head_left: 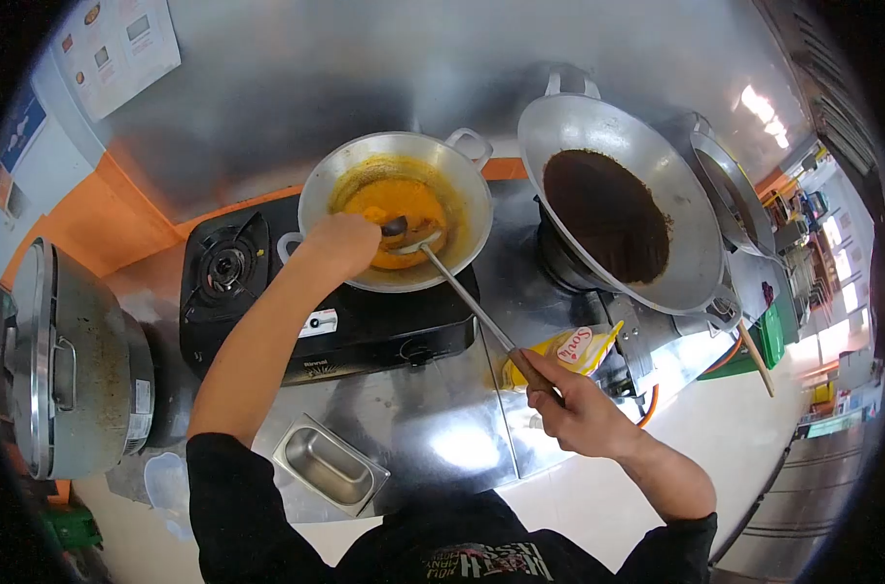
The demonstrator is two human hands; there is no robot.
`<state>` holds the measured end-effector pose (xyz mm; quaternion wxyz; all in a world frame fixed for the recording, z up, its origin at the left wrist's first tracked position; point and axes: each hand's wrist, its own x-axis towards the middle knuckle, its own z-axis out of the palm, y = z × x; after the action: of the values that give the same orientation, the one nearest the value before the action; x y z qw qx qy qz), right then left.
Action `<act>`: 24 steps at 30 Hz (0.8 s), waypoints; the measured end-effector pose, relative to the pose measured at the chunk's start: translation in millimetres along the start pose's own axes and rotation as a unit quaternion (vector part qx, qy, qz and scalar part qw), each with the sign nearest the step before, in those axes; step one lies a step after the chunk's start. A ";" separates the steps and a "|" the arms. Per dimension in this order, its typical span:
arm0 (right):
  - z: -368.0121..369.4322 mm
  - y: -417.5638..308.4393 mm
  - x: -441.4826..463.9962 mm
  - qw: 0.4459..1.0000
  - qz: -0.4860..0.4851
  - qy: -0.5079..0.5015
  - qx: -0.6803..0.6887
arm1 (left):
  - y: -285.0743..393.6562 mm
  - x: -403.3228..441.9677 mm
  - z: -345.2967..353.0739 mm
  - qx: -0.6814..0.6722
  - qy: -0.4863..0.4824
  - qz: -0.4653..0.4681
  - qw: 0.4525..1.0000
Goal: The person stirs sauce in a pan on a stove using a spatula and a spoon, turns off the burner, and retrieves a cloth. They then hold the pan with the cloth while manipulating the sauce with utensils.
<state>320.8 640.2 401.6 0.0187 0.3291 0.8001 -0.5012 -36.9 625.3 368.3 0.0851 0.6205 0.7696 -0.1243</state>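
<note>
My left hand point(343, 243) is over the near left part of a silver wok point(477, 209), closed round a small dark-ended utensil point(394, 226). Orange-yellow sauce point(396, 198) lies in the wok, which stands on the right burner of a black stove point(365, 343). My right hand point(569, 401) is wrapped round the wooden handle of a long metal ladle point(472, 304). The ladle's head rests in the sauce, close to my left hand. Just behind my right hand, a yellow packet point(574, 348) lies on the steel counter.
A large wok point(696, 214) of dark liquid stands at the right, another pan point(730, 161) beyond it. At the left are a bare burner point(226, 268) and a big lidded pot point(92, 370). A small steel tray point(333, 465) sits near the front edge.
</note>
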 end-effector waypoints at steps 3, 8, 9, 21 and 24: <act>1.3 5.0 0.6 1.000 -0.027 0.007 0.001 | 3.2 -21.1 -6.5 0.005 0.014 0.006 1.000; 0.3 -12.5 12.7 1.000 -0.005 -0.003 0.021 | 4.5 -11.2 -7.4 -0.038 0.039 0.022 0.998; 0.3 -15.3 14.7 0.999 0.006 -0.006 0.039 | 3.8 -4.2 -6.1 -0.045 0.052 0.020 0.997; -0.5 -17.2 13.5 0.999 0.035 -0.012 0.000 | -3.4 10.9 1.0 0.011 0.031 -0.016 0.999; 1.1 -11.4 13.2 1.000 0.018 -0.002 0.001 | -8.8 -10.5 -3.6 0.015 0.008 -0.023 1.000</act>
<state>303.9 642.8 405.3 0.0290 0.3429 0.7932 -0.5025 -43.1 614.8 375.5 0.0671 0.6051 0.7821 -0.1328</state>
